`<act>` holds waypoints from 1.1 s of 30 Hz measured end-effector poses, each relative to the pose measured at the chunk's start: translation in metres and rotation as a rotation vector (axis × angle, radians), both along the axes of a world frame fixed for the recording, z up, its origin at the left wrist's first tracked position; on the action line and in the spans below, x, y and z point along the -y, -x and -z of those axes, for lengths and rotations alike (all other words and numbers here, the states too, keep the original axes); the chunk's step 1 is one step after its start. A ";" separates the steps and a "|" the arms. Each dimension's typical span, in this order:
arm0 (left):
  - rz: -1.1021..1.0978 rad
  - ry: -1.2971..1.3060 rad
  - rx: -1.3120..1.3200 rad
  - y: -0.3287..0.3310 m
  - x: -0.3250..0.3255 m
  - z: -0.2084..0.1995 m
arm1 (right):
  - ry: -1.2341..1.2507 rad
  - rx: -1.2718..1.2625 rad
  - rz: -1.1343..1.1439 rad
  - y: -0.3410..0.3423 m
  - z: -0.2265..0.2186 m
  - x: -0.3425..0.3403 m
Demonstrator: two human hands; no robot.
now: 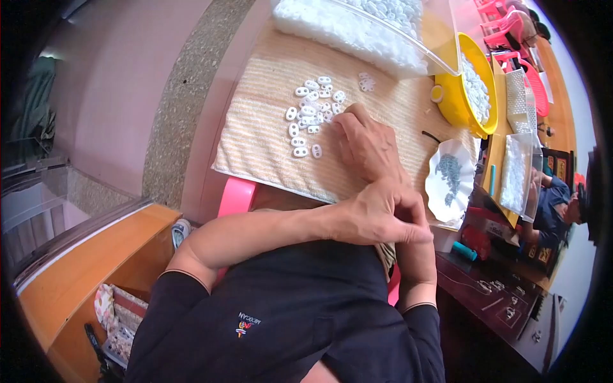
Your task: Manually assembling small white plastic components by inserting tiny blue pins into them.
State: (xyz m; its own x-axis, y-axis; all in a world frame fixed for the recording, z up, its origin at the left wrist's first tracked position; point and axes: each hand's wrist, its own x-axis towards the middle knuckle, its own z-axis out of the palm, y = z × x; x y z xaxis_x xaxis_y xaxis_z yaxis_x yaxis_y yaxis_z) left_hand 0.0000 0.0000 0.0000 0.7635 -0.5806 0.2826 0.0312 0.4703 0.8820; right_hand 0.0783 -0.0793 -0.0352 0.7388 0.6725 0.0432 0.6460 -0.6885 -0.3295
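Note:
My right hand [367,142] reaches over the striped towel to the right edge of a loose pile of small white oval pieces [308,112], each with two dark holes. Its fingers are bent closed, with the tips against the pile's edge; whatever they pinch is too small to make out. Across my right wrist lies my left hand [391,214], its thumb and fingers curled together. Anything between those fingertips is hidden. A smaller cluster of white pieces [366,82] sits farther back on the towel [262,137].
A clear bin [357,32] full of white pieces stands at the back. To the right are a yellow basket [452,105] of white pieces and a white fluted dish [436,198] with small dark bits. Farther right, another person [552,207] sits by a clear tray [516,172].

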 end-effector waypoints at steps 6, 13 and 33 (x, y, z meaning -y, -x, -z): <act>-0.523 -0.011 -0.359 -0.004 0.008 0.010 | -0.465 -0.010 0.240 -0.002 -0.011 0.036; -0.770 0.109 -0.403 -0.020 0.006 0.017 | -0.529 0.139 0.312 0.015 -0.043 0.055; -0.442 0.182 -0.751 -0.023 0.007 0.026 | -0.559 0.051 0.354 0.052 -0.042 0.102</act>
